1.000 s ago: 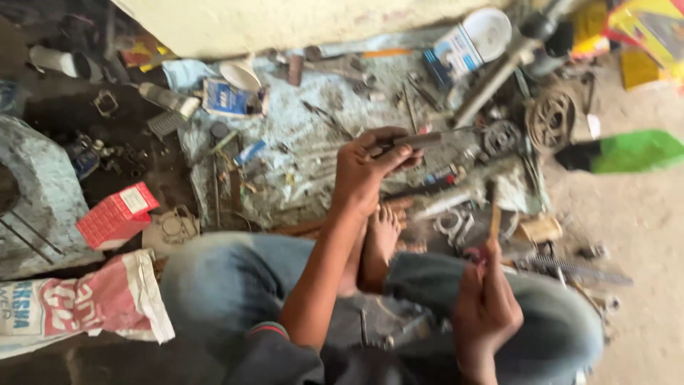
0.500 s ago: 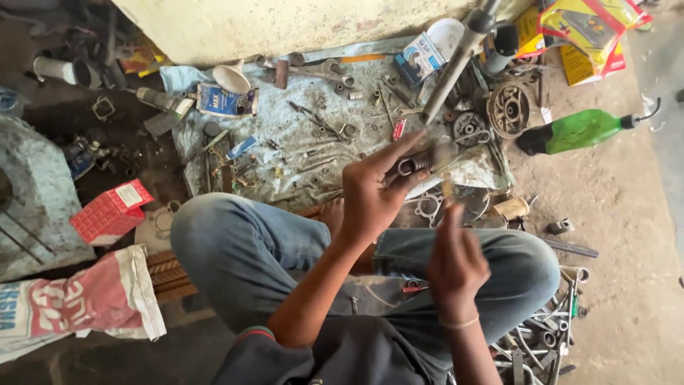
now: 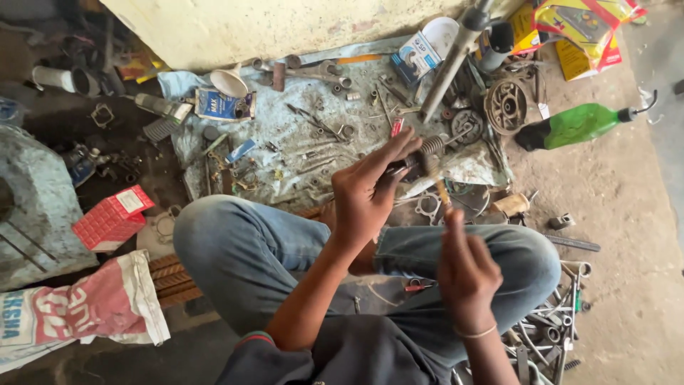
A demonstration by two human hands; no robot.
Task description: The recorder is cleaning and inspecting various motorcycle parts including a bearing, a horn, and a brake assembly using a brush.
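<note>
metal coil spring part (image 3: pixel 426 147) pinched in left hand (image 3: pixel 367 191) | right hand (image 3: pixel 463 267) clenched on wooden-handled tool (image 3: pixel 436 182), tip at spring | green bottle (image 3: pixel 573 125) on floor

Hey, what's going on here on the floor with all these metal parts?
A person sits cross-legged on the ground. The left hand holds up a dark part with a coil spring at its end, while the right hand grips a wooden-handled tool pointed at the spring. Ahead lies a dirty cloth strewn with bolts and small tools, with a green bottle to the right.
</note>
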